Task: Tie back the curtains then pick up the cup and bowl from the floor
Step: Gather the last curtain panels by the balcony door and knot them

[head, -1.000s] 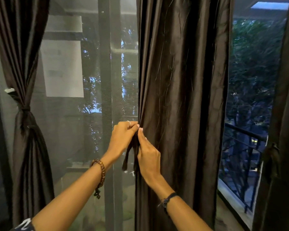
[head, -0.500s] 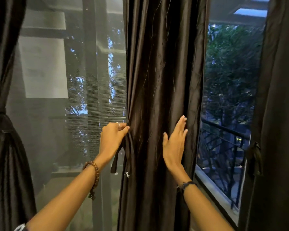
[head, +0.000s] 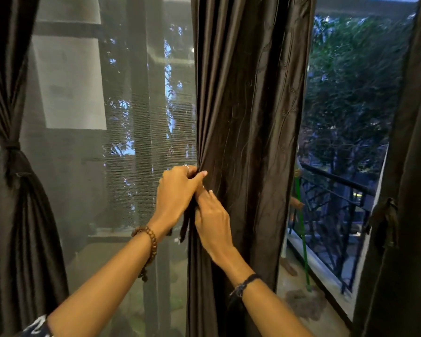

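Left hand (head: pixel 178 193) with beaded bracelet (head: pixel 149 242) clamped on the left edge of the middle curtain (head: pixel 248 117), right hand (head: pixel 212 217) just below it pinching the same gathered fold, tie strip (head: pixel 185 227) dangling between the wrists, tied-back left curtain (head: pixel 12 166) beyond, balcony railing (head: pixel 336 190) outside.

The middle curtain (head: pixel 248 117) runs off the top and bottom of the frame, so neither its rail nor its hem shows; the left hand (head: pixel 178 193) covers the gathered edge it grips, and the right hand's (head: pixel 212 217) fingertips are tucked behind it, so what they hold cannot be told; a dark strip (head: pixel 186 227) hangs between the wrists, its upper end hidden; the right curtain (head: pixel 408 166) is cut by the right edge.
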